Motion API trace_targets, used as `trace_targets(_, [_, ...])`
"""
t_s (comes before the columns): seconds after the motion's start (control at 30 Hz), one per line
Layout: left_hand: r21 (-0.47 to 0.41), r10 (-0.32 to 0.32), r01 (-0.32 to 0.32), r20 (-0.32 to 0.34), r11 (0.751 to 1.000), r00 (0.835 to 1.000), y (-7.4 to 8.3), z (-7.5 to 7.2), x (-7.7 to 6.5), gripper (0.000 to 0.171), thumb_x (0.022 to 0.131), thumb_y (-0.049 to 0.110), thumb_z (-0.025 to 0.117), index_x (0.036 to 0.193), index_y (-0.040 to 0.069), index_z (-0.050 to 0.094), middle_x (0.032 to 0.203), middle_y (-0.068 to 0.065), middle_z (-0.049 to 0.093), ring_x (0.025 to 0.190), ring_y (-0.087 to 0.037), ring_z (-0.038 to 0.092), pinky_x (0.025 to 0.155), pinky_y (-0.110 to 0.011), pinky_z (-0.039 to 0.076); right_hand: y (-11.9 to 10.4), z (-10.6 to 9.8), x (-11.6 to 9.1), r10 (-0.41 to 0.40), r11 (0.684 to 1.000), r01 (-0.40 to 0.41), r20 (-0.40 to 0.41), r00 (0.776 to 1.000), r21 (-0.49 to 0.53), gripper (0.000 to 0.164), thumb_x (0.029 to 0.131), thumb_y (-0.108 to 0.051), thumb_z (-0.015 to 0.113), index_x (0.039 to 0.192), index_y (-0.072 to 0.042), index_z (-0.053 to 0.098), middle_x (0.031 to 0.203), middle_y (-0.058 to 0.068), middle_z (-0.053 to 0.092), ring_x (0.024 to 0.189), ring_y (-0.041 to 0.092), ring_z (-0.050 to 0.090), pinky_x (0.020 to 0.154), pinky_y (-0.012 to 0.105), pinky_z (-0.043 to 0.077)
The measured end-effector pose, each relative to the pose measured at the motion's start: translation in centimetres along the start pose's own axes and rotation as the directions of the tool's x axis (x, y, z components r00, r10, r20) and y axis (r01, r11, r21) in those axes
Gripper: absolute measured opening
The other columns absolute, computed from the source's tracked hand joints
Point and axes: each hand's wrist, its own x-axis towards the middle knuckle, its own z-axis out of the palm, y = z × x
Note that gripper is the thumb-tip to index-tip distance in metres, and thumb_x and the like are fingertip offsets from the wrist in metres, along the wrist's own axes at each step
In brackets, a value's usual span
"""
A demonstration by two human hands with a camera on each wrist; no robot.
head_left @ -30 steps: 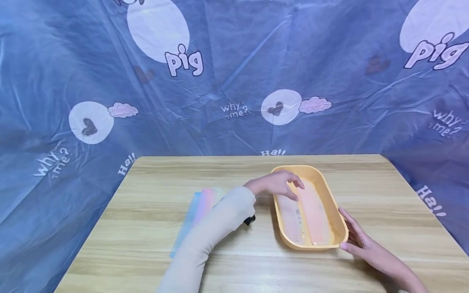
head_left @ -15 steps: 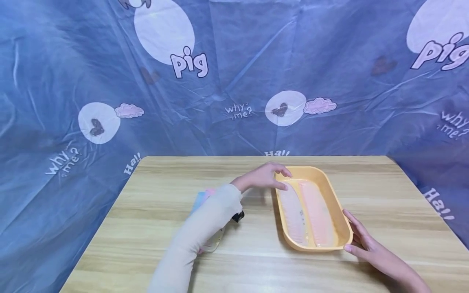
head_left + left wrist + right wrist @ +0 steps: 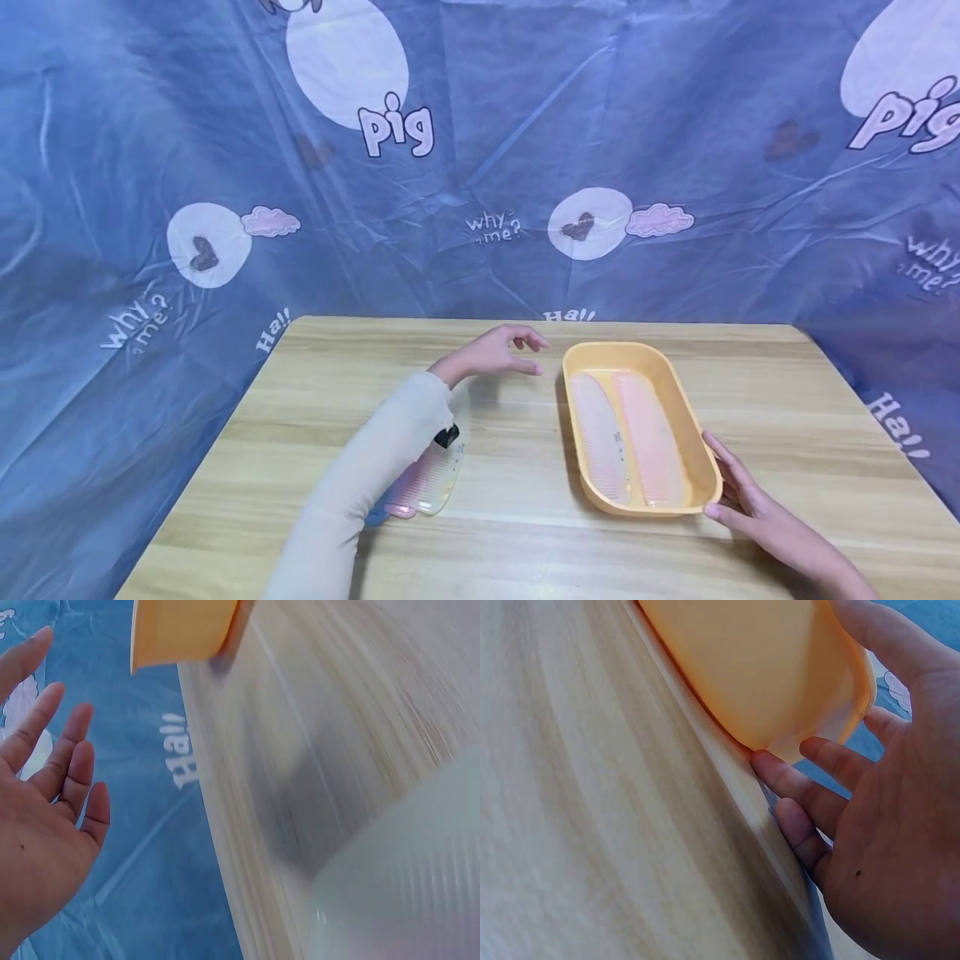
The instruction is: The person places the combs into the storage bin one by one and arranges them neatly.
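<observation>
Bent but relaxed, the fingers of my left hand (image 3: 495,350) hover empty over the table, just left of a yellow tray (image 3: 693,450). My right hand (image 3: 750,500) holds the tray's near right corner, thumb on the near end and fingers against the outer side wall (image 3: 780,675). Inside the tray two combs lie side by side, a whitish comb (image 3: 600,437) and a pink comb (image 3: 647,442). Below my left forearm lie a pale clear comb (image 3: 438,475), a pink comb (image 3: 402,500) and a blue comb (image 3: 377,515), partly hidden by the sleeve.
The wooden table (image 3: 525,550) ends at the back against a blue printed cloth (image 3: 480,167). A small black device (image 3: 447,436) sits at my left wrist. The pale comb (image 3: 405,885) shows large and close in the left wrist view.
My left hand has drawn out from over the tray, moving left with nothing in it. More of the tray's combs and the combs under the forearm show. My right hand stays at the corner.
</observation>
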Motion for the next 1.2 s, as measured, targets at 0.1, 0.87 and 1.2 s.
trace_targets(0.1, [-0.012,-0.012,0.012,-0.004,1.000,1.000,-0.4,-0.7,-0.8,0.051,0.084,0.021,0.075,0.129,0.005,0.058,0.124,-0.018,0.062,0.116,-0.028,0.054,0.105,-0.044,0.040,0.0,0.0,0.0,0.008,1.000,-0.008,0.001,1.000,-0.005,0.082,0.099,0.000,0.046,0.155,-0.023,-0.009,0.140,-0.038,0.011,0.121,-0.028,0.025,0.087,0.008,0.042])
trace_targets(0.87, [-0.040,-0.216,0.215,-0.022,0.976,0.976,-4.6,-2.7,-6.0,0.049,0.088,0.023,0.070,0.132,0.007,0.056,0.127,-0.014,0.059,0.115,-0.027,0.051,0.099,-0.040,0.042,0.3,0.3,0.0,0.014,1.000,-0.014,0.007,1.000,0.011,0.082,0.099,0.001,0.044,0.155,-0.024,-0.011,0.140,-0.037,0.011,0.120,-0.028,0.025,0.085,0.011,0.045])
trace_targets(1.2, [-0.056,-0.262,0.261,-0.016,0.964,0.965,-6.5,-2.8,-7.6,0.049,0.088,0.025,0.070,0.132,0.008,0.057,0.124,-0.010,0.062,0.108,-0.021,0.051,0.092,-0.036,0.044,0.3,0.2,0.0,-0.030,0.999,0.030,-0.004,1.000,-0.016,0.083,0.098,0.003,0.045,0.155,-0.021,-0.009,0.142,-0.036,0.014,0.122,-0.027,0.026,0.087,0.008,0.042])
